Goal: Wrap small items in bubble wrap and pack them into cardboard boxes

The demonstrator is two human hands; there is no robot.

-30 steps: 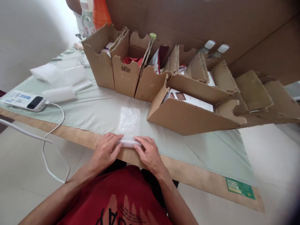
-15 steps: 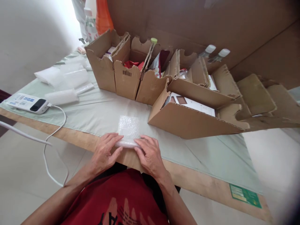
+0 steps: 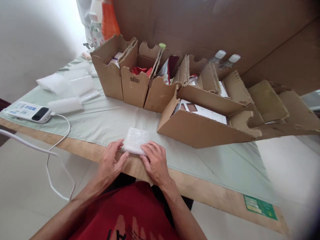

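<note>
A small piece of clear bubble wrap (image 3: 136, 136) lies on the cloth near the table's front edge, its near side folded over into a thicker flat strip. My left hand (image 3: 112, 161) is at its near left corner, fingers bent along the side and thumb at the front fold. On the opposite corner, my right hand (image 3: 155, 161) has its fingers on top of the wrap and its thumb at the front edge. Whether anything is inside the fold cannot be made out.
Cardboard bins (image 3: 135, 83) holding packets and boxes stand in a row at the back. A long carton (image 3: 202, 131) angles out to the right. At left lie rolled bubble-wrap pieces (image 3: 66, 105) and a white power bank (image 3: 30, 111) with a cable (image 3: 68, 125). Bottles (image 3: 109, 21) stand behind.
The near side of the bubble wrap has been turned farther over, away from me, so less of the flat sheet shows. Both hands have shifted slightly left, and the view has moved a little.
</note>
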